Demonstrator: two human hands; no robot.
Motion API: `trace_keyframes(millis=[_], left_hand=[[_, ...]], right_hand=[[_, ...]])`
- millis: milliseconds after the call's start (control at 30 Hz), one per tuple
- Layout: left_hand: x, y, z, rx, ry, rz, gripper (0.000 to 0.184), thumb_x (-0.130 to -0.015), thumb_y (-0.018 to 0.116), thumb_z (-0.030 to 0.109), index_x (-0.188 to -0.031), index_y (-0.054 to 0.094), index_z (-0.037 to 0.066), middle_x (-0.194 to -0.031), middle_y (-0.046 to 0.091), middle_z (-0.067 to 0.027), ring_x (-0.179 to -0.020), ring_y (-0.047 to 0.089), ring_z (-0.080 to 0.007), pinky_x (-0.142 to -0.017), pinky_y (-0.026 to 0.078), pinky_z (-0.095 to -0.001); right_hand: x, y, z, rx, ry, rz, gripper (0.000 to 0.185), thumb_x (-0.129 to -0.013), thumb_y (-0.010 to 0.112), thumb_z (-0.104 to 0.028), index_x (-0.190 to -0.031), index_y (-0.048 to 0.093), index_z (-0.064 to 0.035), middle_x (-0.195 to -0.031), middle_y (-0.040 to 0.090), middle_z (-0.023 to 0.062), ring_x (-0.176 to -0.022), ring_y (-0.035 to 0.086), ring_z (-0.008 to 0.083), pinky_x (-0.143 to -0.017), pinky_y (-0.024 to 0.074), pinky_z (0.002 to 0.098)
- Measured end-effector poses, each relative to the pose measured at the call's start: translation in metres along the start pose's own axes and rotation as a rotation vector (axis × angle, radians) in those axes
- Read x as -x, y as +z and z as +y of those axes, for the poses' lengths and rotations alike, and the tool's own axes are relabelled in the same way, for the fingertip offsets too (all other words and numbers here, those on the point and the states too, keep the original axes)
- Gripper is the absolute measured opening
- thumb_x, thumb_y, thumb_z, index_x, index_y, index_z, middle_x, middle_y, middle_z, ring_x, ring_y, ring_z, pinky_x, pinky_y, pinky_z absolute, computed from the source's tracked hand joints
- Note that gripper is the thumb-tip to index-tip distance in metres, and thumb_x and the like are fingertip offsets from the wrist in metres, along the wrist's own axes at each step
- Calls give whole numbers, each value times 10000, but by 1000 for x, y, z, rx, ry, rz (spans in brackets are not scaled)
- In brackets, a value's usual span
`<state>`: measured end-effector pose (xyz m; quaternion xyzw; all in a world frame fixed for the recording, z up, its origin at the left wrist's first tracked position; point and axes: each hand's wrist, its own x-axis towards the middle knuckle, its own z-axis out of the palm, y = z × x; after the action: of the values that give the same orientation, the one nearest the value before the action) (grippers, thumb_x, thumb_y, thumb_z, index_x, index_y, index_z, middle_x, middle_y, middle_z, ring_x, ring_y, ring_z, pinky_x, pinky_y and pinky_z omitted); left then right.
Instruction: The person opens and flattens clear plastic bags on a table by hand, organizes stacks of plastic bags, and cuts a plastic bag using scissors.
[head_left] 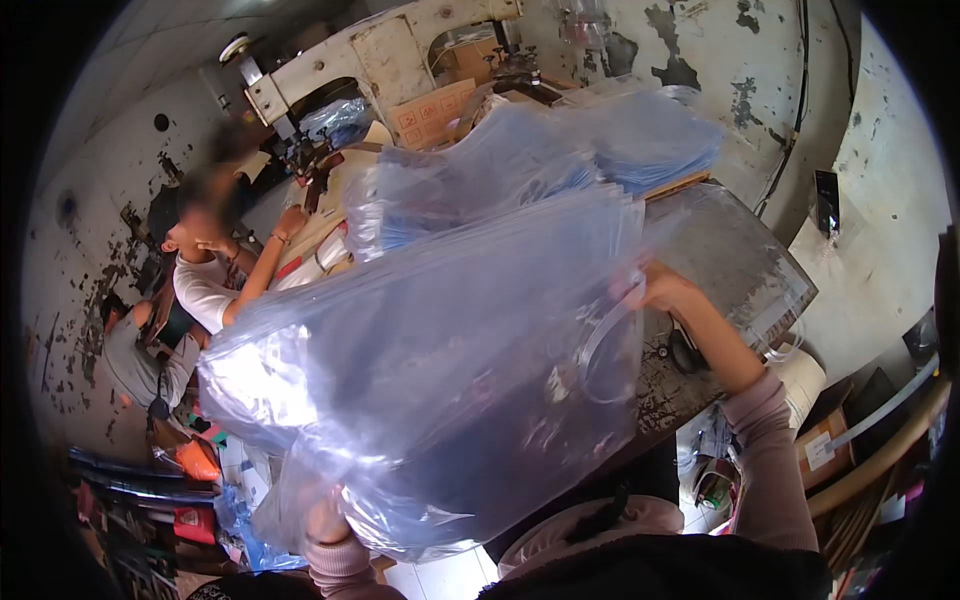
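"Where is there room to move?"

"A dark, scuffed worktable (745, 235) has a bare stretch at 3 o'clock, running to its straight outer edge. A pale, chipped metal machine (370, 65) stands at 11 o'clock."

"And the plastic?"

"A bundle of clear plastic sheets (470, 320) fills the centre: bluish, smooth, broad, with layered edges toward 2 o'clock and white glare at 8. Behind it, at 12, lies a rumpled heap of similar film (480, 155)."

"The hands?"

"Well apart. The right hand (660, 287), at 3 o'clock, pinches the bundle's edge. The left hand (325, 520), at 7, is blurred by film; I cannot tell its grip. Smallest, black scissors (685, 352) sit just past 3."
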<state>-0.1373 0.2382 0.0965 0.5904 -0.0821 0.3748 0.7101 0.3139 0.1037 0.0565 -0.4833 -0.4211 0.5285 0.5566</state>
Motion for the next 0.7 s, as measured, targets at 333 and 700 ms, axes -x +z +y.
trace_keyframes(millis=[333,700], left_hand=[[-31,-12,20,-166,51,40,277,-696,604,12,-965,553,-30,-1137,529,-241,-969,583,-331,-851,469,-419],[-50,-64,102,-728,279,-57,133,-718,611,13,-850,604,-1,-1209,497,-229,-988,581,-298,-873,455,-376]], right_hand=[[-29,33,59,-686,-242,-146,722,-525,734,-32,-1195,467,12,-1016,578,106,-938,577,262,-790,503,384],[-30,87,-29,-29,-728,-122,498,-615,696,-69,-1089,553,-8,-944,620,104,-871,598,214,-736,495,328]])
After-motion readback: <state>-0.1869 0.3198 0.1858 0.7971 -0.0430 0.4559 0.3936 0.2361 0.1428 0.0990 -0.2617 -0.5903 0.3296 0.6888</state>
